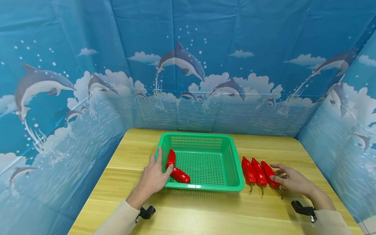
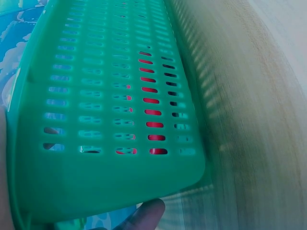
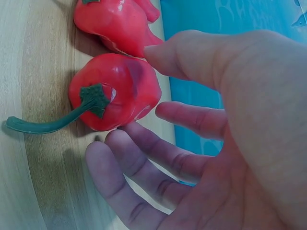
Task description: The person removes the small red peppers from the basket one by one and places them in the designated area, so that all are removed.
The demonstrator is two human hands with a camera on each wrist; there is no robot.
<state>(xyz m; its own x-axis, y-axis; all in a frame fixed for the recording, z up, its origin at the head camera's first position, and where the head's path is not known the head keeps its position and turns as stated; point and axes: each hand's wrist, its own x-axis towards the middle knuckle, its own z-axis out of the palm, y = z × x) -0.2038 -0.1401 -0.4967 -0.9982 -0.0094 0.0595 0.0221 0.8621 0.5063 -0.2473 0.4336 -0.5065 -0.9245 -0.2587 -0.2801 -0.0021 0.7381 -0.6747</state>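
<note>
Right wrist: red pepper (image 3: 121,85), perhaps dented

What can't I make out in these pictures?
Left wrist view: the peppers inside the basket, mostly hidden by its wall.
Left wrist view: most of the left hand, beyond the frame edges.
Right wrist view: part of the upper pepper, cut off by the top edge.

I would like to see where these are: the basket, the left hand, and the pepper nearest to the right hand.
Basket (image 1: 202,166): head view, on its bare mesh floor.
Left hand (image 1: 154,176): head view, on its back.
Pepper (image 3: 123,88): right wrist view, on the red body beside the stem.
</note>
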